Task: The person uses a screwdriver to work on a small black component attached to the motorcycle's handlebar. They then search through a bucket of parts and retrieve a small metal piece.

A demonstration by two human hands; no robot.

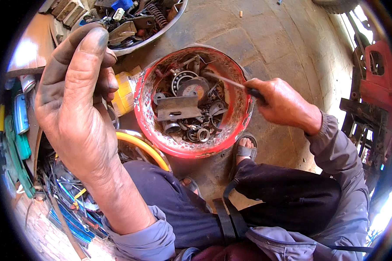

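Head view: a person squats on a concrete floor [265, 39] over a red bowl [146, 108] of metal scrap.
Right hand [278, 102]: closed around the dark handle of a thin tool [228, 81], whose bare metal shaft slants over the bowl's far rim and ends above the parts.
Left hand [76, 93]: raised close to the camera, grimy, fingers loosely curled; whether it holds anything cannot be told, since the palm faces away.
Bowl: sits on the floor just ahead of the knees, between the two hands; inside lie a flat steel bracket [177, 107], a bearing [181, 78], washers and rings.
In the way: the left hand hides much of the clutter left of the bowl.
Around: a yellow can [125, 93] touches the bowl's left side; a yellow-rimmed pan [148, 150] lies below it; a grey basin [161, 26] of springs and parts stands beyond; a sandalled foot [245, 150] rests just beside the bowl's near rim; red machinery [379, 82] stands at right.
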